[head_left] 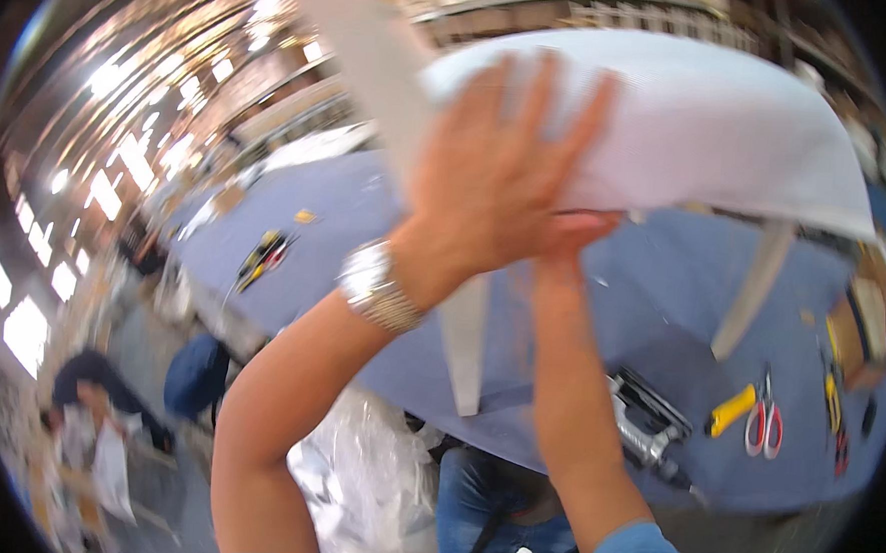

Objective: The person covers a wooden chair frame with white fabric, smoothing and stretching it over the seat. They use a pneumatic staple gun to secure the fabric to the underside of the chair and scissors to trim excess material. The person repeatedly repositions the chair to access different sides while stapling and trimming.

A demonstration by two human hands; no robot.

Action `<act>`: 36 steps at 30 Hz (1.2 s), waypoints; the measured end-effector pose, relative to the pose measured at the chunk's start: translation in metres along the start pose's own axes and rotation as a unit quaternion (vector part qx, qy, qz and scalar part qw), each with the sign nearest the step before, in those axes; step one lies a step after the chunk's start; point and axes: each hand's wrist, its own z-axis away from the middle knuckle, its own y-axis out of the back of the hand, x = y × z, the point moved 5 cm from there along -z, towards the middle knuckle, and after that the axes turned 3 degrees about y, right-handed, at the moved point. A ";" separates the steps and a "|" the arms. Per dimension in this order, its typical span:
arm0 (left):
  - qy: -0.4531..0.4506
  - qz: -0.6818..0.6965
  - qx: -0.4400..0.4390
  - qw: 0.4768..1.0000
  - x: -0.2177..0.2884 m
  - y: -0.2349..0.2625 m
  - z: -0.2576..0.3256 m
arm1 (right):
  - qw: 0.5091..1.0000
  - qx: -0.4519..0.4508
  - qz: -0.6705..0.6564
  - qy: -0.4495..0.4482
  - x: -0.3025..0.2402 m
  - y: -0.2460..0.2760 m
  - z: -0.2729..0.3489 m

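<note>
Large workshop hall with bright ceiling lights; a blue-covered worktable lies below, carrying red-handled scissors and a yellow-handled tool. A white padded panel is raised overhead, clear of the table, long axis running left to right, dipping at right. Left hand presses flat, fingers spread, against its face; right hand supports the underside, grip hidden. Judged mid-lift, not set down.

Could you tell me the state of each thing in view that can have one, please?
White cushion: lifted above the table, held between both hands.
Left hand: fingers spread, pressed flat on the cushion's top.
Right hand: under the cushion's edge, mostly hidden.
Scissors: lying flat on the blue table, blades closed.
Yellow-handled tool: lying beside the scissors.
Clear plastic bag: crumpled, below the table edge.
</note>
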 end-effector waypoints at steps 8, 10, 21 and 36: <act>0.004 0.035 0.073 0.997 -0.008 0.002 0.013 | 0.981 -0.039 0.158 -0.102 0.023 0.034 -0.037; 0.000 0.000 0.085 0.996 -0.003 0.007 0.013 | 0.977 -0.038 0.185 -0.102 0.012 0.040 -0.042; 0.045 -0.022 0.209 0.977 0.016 -0.014 0.011 | 0.965 0.102 0.217 -0.109 -0.177 0.139 0.176; 0.040 -0.034 0.200 0.978 0.013 -0.014 0.014 | 0.922 0.311 0.062 -0.221 -0.201 0.263 0.247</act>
